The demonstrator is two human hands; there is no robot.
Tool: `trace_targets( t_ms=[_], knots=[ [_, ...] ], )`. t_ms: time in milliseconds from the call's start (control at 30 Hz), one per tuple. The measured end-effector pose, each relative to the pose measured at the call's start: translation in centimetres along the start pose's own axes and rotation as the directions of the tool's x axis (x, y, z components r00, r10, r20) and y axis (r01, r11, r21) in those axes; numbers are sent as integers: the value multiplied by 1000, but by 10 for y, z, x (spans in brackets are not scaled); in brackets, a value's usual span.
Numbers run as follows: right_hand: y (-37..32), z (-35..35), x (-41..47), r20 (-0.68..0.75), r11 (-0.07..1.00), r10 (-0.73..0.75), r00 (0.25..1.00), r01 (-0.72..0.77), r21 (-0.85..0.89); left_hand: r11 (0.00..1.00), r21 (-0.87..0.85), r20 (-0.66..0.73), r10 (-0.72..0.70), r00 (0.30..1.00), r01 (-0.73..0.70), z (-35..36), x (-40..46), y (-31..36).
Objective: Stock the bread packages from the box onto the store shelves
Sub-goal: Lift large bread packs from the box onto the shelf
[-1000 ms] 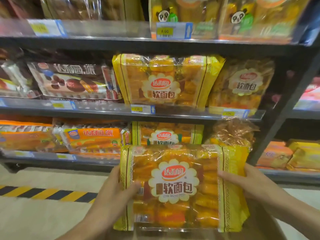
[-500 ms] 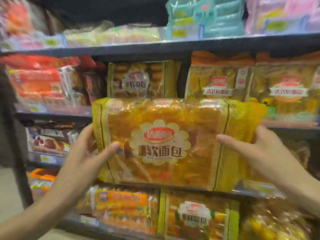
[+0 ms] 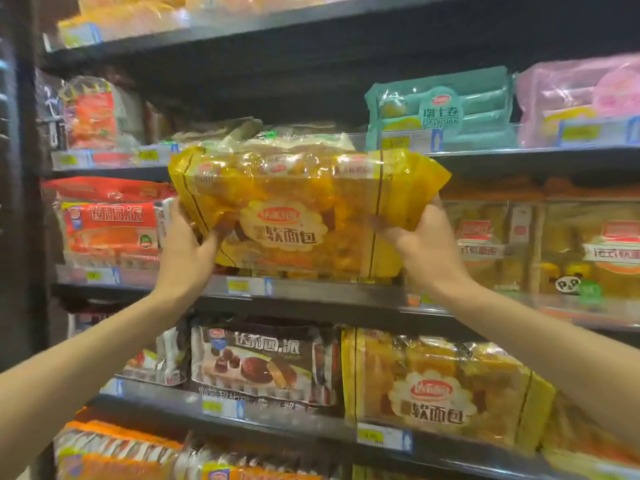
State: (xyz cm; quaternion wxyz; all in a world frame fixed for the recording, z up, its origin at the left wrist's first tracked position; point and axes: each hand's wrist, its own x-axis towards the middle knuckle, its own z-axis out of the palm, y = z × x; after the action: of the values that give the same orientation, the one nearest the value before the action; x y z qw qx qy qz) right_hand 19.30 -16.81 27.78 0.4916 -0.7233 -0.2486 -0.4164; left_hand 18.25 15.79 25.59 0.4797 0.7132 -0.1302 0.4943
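Both of your hands grip one yellow bread pack (image 3: pixel 304 216) by its ends: your left hand (image 3: pixel 183 247) curls round the left end from below, thumb on the front film, and your right hand (image 3: pixel 422 244) curls round the right end, fingers hidden behind the wrapper. Head view: the pack is raised with its printed face toward you and its top edge tipped away, in front of the middle shelf (image 3: pixel 311 292). Its lower edge sits just above that shelf's front rail, near a yellow price tag (image 3: pixel 239 285); whether it touches the shelf cannot be told. Left of the pack, on the same shelf, lies a red pack (image 3: pixel 110 226), close beside your left hand. Right of it stand amber bread packs (image 3: pixel 495 244), just beside your right hand. On the shelf above sit a green pack (image 3: pixel 440 109) and a pink pack (image 3: pixel 581 98), both well apart from your hands. On the shelf below, a brown pie pack (image 3: pixel 263 365) stands beside a second yellow pack (image 3: pixel 443 393) bearing the same flower-shaped label as the one you hold. Orange packs (image 3: pixel 114 448) fill the lowest shelf at left. Both forearms reach up and forward from the bottom corners of the view.
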Motion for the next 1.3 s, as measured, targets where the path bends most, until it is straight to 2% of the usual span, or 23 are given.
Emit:
trace_targets(
  t_ms=[233, 400, 500, 667, 833, 933, 1033, 1167, 1300],
  knots=[
    [28, 31, -8, 27, 964, 187, 982, -179, -195, 985, 135, 110, -125, 986, 110, 24, 14, -37],
    [17, 42, 6, -3, 921, 222, 975, -211, -327, 963, 197, 11, -192, 981, 186, 37, 19, -45],
    [17, 48, 17, 10, 888, 291, 957, -266, -376, 953, 258, -44, -153, 987, 160, 48, 24, -46],
    [18, 54, 25, 27, 848, 368, 930, -323, -421, 916, 380, 20, -146, 989, 127, 61, 24, -55],
    [20, 54, 24, 50, 839, 449, 892, -402, -366, 934, 348, 47, -103, 994, 80, 60, 17, -66],
    [22, 56, 12, 67, 852, 459, 886, -417, -316, 944, 294, 30, -164, 986, 148, 58, 9, -61],
    [25, 57, 0, 38, 849, 466, 884, -434, -302, 930, 318, 78, -218, 973, 183, 57, 8, -60],
    [33, 59, -11, 4, 835, 387, 922, -349, -426, 911, 335, 52, -272, 961, 240, 56, 9, -58],
    [46, 57, -12, 6, 835, 325, 946, -284, -472, 918, 329, 19, -240, 971, 220, 59, 4, -55]
  ],
)
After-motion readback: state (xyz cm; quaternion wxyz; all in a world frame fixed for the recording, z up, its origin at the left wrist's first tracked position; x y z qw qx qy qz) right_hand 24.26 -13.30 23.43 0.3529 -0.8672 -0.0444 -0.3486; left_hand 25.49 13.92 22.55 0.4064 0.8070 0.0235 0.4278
